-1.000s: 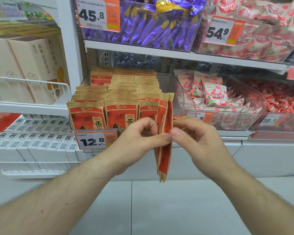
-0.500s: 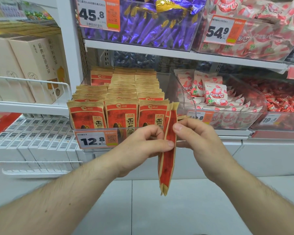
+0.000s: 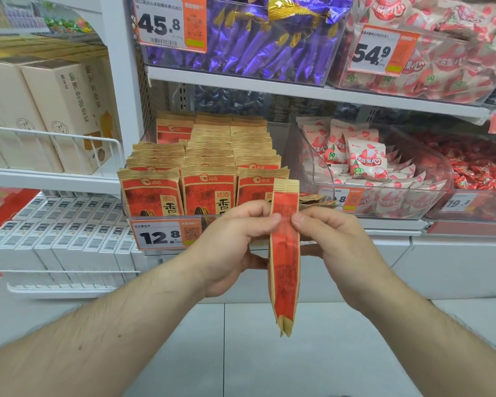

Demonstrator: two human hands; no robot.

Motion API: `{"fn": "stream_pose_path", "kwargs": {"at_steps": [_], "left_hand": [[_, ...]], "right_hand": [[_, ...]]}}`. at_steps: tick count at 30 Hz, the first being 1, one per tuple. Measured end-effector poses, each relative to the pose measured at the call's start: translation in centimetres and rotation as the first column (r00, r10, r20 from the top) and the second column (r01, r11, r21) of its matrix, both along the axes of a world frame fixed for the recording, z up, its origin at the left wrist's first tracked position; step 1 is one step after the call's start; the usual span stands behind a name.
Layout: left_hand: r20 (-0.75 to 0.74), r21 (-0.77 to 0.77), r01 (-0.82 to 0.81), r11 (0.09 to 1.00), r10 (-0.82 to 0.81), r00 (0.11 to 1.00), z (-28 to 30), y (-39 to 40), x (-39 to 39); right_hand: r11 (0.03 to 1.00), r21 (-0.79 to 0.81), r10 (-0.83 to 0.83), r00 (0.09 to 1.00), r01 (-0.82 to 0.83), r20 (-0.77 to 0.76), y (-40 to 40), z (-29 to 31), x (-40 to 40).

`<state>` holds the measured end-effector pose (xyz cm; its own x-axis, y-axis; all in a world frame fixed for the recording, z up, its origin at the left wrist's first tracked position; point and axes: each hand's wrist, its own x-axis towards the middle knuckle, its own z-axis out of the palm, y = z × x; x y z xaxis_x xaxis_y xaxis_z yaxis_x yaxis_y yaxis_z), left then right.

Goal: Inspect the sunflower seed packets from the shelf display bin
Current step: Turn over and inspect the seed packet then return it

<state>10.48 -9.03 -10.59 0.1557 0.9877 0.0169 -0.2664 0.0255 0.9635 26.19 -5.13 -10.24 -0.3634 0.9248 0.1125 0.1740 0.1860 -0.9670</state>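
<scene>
- The held sunflower seed packets [image 3: 285, 253] hang upright in front of the shelf display bin [image 3: 166, 219], turned nearly edge-on to the camera. At least two packets appear stacked face to face; the exact count cannot be told.
- The left hand [image 3: 232, 247] grips the stack from the left: its thumb presses the near face and its fingers curl behind. This clamps the packets so they do not slide apart.
- The right hand [image 3: 335, 247] pinches the stack from the right at the same height, thumb tip on the near face just beside the left thumb. In my judgement, opposed thumbs at one level allow the packets to be fanned or turned for reading.
- Small print shows on the exposed red face; it is too fine to read.
- The grip sits in the upper half of the stack, so the lower end hangs free over the floor [image 3: 269, 353].
- The bin holds the remaining packets [image 3: 206, 193] upright in three rows, fronts facing outward, which keeps the labels readable behind the 12.8 price tag [image 3: 162, 235].
- Judged step: inspection is in progress; the held packets are not yet returned to the bin.
- Risk: a loosened pinch could let the rear packet drop.
</scene>
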Motion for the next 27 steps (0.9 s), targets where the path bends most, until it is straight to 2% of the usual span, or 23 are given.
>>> {"fn": "stream_pose_path", "kwargs": {"at_steps": [7,14,18,23,27], "left_hand": [[0.008,-0.002,0.010,1.000,-0.010,1.000,0.1,-0.1,-0.1],[-0.025,-0.001,-0.026,1.000,0.026,0.999,0.2,0.0,0.0],[0.005,0.012,-0.044,0.999,0.044,0.999,0.4,0.1,-0.1],[0.056,0.027,-0.059,0.998,0.057,0.997,0.7,0.1,-0.5],[0.053,0.029,-0.067,0.997,0.066,0.996,0.8,0.1,-0.7]], "right_hand": [[1.000,-0.013,0.022,1.000,-0.022,0.000,0.1,-0.1,0.3],[0.995,0.018,0.098,0.992,-0.100,0.079,0.4,0.0,0.7],[0.977,-0.010,0.213,0.972,-0.213,0.100,0.4,0.2,1.2],[0.912,-0.168,0.395,0.912,-0.375,0.109,0.0,-0.1,1.6],[0.884,-0.189,0.454,0.882,-0.428,0.125,-0.3,0.0,1.7]]}}
